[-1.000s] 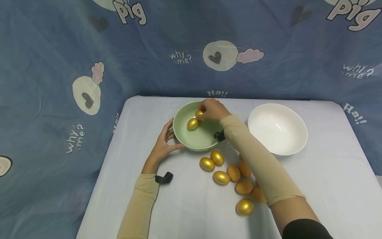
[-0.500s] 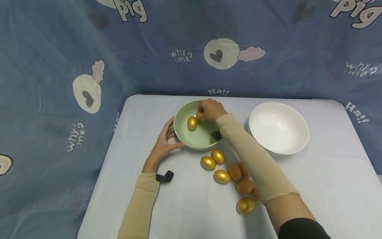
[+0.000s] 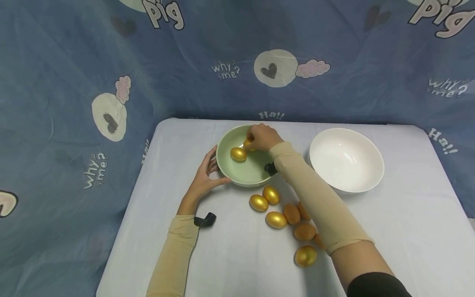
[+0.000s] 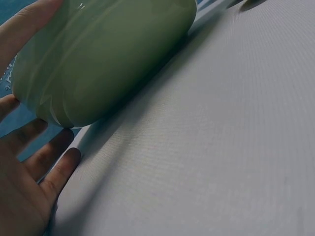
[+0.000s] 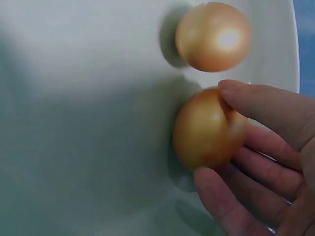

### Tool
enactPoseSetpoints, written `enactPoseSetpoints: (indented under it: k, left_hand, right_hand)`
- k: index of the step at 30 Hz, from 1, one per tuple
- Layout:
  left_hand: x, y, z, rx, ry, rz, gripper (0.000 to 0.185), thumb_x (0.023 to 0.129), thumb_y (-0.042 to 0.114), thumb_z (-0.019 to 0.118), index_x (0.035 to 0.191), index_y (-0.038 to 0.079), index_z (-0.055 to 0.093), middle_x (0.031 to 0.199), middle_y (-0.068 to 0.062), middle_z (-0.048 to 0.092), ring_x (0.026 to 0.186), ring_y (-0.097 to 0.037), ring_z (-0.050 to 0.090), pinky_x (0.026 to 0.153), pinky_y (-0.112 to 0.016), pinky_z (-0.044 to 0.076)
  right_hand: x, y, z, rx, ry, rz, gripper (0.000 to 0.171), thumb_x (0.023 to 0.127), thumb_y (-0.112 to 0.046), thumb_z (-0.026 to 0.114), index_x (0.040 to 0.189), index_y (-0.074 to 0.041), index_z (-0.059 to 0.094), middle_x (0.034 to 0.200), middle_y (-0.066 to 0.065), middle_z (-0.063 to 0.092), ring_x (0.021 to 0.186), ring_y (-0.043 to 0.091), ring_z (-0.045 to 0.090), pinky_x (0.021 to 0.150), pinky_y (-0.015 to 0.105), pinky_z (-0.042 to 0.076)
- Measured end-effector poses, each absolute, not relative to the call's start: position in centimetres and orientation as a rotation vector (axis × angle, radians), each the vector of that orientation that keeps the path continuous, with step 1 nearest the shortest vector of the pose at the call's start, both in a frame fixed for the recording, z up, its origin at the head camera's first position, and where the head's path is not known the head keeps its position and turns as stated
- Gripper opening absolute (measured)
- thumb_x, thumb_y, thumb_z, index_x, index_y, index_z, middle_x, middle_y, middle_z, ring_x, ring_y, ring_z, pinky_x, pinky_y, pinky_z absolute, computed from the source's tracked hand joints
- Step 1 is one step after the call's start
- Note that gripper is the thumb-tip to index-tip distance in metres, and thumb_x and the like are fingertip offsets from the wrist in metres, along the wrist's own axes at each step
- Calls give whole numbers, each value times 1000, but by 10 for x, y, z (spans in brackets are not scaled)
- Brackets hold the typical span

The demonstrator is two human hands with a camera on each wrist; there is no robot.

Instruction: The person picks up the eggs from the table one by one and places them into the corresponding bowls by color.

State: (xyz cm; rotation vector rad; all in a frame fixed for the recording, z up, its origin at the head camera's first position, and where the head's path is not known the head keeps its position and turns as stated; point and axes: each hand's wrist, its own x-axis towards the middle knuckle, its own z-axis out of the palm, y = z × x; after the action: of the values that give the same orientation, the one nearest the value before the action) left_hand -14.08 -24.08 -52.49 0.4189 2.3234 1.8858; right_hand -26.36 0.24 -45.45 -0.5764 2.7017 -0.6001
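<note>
1. A glossy gold-coloured egg (image 5: 209, 128) is pinched between the thumb and curled fingers (image 5: 261, 105) of the right hand (image 3: 262, 137), low inside the pale green round ceramic bowl (image 3: 222, 165) on the white-covered counter (image 3: 230, 255).
2. A second gold egg (image 3: 238, 154) is seen lying loose on the bowl's floor, just beside the held one; a knock between the two hard shells is judged likely if the held egg is let go from any height.
3. The left hand (image 3: 202, 181) is laid against the bowl's outer wall with fingers straight and thumb at the rim, nothing being gripped. A shove from the right hand could slide the bowl on the smooth cloth if that bracing is eased.
4. The right forearm, in its beige sleeve (image 3: 319, 206), is stretched over a cluster of gold and brown eggs (image 3: 276, 220) on the counter. A careless withdrawal could sweep them, and a rolling egg could reach the counter's near edge.
5. The empty white round bowl (image 3: 371, 181) is set well apart to the right and is not judged at risk.
</note>
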Motion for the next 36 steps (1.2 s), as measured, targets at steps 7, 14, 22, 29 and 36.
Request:
enactPoseSetpoints:
  k: [7,14,22,29,36]
  left_hand:
    - [-133,-238,-511,417,2312,1899,115,76,6,92,166,10,19,172,-10,26,152,-42,36,118,-55,43]
    - [-134,-238,-516,403,2298,1902,117,76,2,91,166,12,18,172,-8,25,153,-40,36,120,-57,41]
    - [-135,-235,-514,419,2309,1886,116,76,0,90,166,11,17,173,-8,24,153,-39,36,120,-56,41]
    - [-135,-239,-511,427,2326,1881,116,75,1,91,165,8,18,172,-11,24,153,-40,36,119,-57,42]
    - [-142,-242,-528,455,2337,1885,119,75,1,91,166,12,16,173,-8,23,154,-39,35,119,-56,42]
  right_hand:
    - [-262,8,-446,-606,2666,-632,27,88,-27,83,105,-8,76,101,7,73,88,22,61,83,40,53]
    - [-248,24,-416,-650,2619,-888,47,88,-26,83,128,-5,71,128,13,72,118,27,68,106,44,55]
    - [-184,58,-373,-730,2657,-1089,45,89,-29,83,128,-12,70,127,5,73,120,22,67,114,45,49]
    - [-102,89,-383,-872,2602,-1098,42,86,-23,86,125,-16,71,120,1,76,104,14,73,77,27,64]
    - [-35,107,-429,-911,2579,-1033,39,83,-24,88,118,-16,72,108,-3,76,85,7,67,71,22,60]
